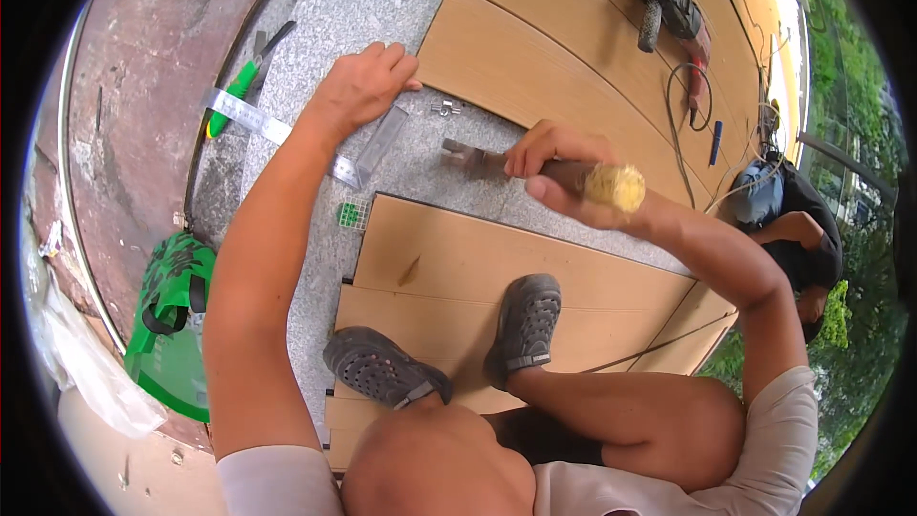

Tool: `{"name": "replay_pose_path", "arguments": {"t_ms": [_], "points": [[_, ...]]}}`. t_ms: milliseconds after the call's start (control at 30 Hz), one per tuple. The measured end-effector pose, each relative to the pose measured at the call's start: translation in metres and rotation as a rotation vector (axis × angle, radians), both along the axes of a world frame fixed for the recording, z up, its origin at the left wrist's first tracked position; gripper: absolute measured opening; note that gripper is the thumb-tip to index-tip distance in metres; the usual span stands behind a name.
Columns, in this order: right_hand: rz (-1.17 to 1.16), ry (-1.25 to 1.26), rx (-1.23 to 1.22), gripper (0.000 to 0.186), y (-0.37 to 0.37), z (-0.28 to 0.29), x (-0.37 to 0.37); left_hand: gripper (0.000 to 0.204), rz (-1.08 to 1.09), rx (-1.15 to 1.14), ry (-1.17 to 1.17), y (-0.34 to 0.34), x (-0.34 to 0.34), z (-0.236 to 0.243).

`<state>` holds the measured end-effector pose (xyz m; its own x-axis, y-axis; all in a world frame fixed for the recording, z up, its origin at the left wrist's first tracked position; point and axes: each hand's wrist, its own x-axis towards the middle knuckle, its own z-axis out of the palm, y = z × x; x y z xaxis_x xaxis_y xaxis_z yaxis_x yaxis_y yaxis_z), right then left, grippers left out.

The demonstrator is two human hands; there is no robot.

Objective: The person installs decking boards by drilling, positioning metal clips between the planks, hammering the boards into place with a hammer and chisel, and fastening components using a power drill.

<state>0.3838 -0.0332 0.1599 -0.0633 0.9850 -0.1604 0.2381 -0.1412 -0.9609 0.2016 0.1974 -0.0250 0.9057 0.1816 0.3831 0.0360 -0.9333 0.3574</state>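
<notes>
My right hand (564,167) is closed round the handle of a hammer (578,180), its head pointing left over the grey stone strip and slightly blurred. With bent fingers, my left hand (368,84) holds the left end of a brown plank (506,53); its fingertips are partly hidden. A small metal clip (445,109) lies at that plank's near edge, between the two hands. Below my left wrist is a square (382,146) with a clear-looking stock, and a steel ruler blade (250,117) passes beneath my forearm. A green grid-like piece (352,214) sits beside the nearer planks.
My shoes stand on nearer planks (439,248). Green-handled pliers (234,96) and a green visor-like item (172,325) lie left. A corded drill (669,14) and blue marker (715,143) rest on far planks. Another person (798,220) crouches at right near loose cables.
</notes>
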Motion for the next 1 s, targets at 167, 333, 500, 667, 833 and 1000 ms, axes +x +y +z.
{"name": "replay_pose_path", "arguments": {"t_ms": [167,333,500,667,833,1000], "points": [[-0.598,0.083,-0.116,0.014,0.051,-0.027,0.0,0.025,0.019,0.058,-0.046,-0.001,0.0,-0.004],[-0.979,0.096,-0.224,0.015,0.077,-0.051,0.013,0.026,-0.005,0.027,-0.067,-0.001,0.002,-0.008],[-1.201,0.101,-0.169,0.016,0.092,-0.071,0.017,0.023,-0.007,0.032,-0.053,0.001,-0.005,-0.006],[-1.292,0.173,-0.135,0.016,0.101,-0.08,0.033,0.02,-0.024,0.026,-0.067,0.0,0.002,-0.004],[-1.357,0.302,-0.004,0.015,0.088,-0.079,0.021,0.019,-0.029,0.021,-0.081,0.001,-0.002,-0.004],[-1.392,0.296,0.148,0.019,0.058,-0.065,-0.007,0.019,-0.027,0.01,-0.092,-0.001,-0.001,-0.001]]}}
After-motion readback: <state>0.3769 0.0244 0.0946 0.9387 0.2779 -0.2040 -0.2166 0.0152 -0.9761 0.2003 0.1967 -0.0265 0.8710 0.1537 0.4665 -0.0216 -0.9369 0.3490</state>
